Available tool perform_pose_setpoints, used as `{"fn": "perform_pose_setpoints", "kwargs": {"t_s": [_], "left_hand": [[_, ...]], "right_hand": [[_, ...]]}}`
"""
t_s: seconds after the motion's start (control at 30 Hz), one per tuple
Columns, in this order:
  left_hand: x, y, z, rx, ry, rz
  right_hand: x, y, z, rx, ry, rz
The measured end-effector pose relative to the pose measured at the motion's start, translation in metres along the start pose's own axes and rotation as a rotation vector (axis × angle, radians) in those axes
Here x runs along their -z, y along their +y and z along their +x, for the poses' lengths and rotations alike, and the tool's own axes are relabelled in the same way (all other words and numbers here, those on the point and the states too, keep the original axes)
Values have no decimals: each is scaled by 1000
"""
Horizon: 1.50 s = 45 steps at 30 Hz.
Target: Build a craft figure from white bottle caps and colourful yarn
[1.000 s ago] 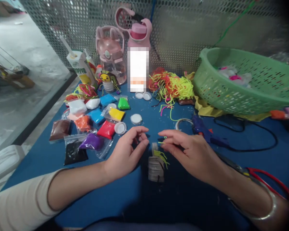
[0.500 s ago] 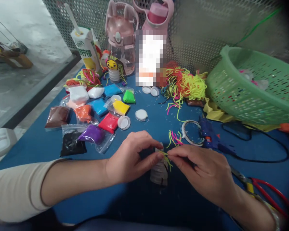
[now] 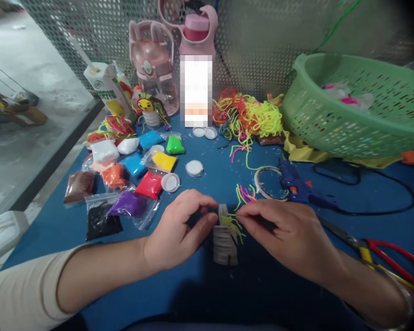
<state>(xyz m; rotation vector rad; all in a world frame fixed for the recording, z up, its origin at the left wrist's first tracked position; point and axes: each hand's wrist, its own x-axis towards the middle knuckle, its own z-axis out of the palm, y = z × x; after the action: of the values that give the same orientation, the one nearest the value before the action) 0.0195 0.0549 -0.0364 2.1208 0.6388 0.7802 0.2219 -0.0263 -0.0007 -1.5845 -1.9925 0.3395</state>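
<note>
A small ribbed plastic bottle [image 3: 224, 246] stands on the blue tabletop between my hands, with a dark strand along its right side. Several short yellow yarn strands [image 3: 232, 223] hang at its neck and trail to the right. My left hand [image 3: 182, 230] is just left of the neck, thumb and index finger parted with nothing visible between them. On the other side, my right hand [image 3: 293, 241] pinches the end of a yellow strand between thumb and index finger. Pink and yellow yarn pieces [image 3: 245, 194] lie beyond the right fingertips.
Bagged coloured clay [image 3: 126, 203] and white caps [image 3: 194, 168] lie at left. A yellow-faced doll [image 3: 147, 110] stands behind them. A yarn heap [image 3: 255, 115], tape roll [image 3: 269, 184], glue gun [image 3: 296, 186], red-handled scissors [image 3: 382, 255] and green basket [image 3: 348, 124] are at right.
My left fingers have come away from the yarn at the bottle neck and parted, moving slightly left. My right hand still pinches a strand. The camera view has shifted.
</note>
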Motion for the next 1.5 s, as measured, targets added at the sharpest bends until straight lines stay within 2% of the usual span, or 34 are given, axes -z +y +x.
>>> {"fn": "perform_pose_setpoints", "kwargs": {"t_s": [0.13, 0.53, 0.77, 0.97, 1.2, 1.5], "left_hand": [[1, -5, -1, -45, 24, 64], [6, -1, -4, -270, -14, 283], [3, 0, -2, -242, -25, 360], [4, 1, -2, -316, -43, 403], [3, 0, 0, -274, -75, 429], [2, 0, -1, -304, -80, 446]], "right_hand": [[-1, 5, 3, -59, -30, 52], [-9, 10, 3, -60, -57, 127], [-12, 11, 3, -82, -67, 98], [-14, 12, 3, -80, -61, 108], [-14, 12, 3, -73, -56, 95], [-14, 12, 3, -82, -62, 111]]}}
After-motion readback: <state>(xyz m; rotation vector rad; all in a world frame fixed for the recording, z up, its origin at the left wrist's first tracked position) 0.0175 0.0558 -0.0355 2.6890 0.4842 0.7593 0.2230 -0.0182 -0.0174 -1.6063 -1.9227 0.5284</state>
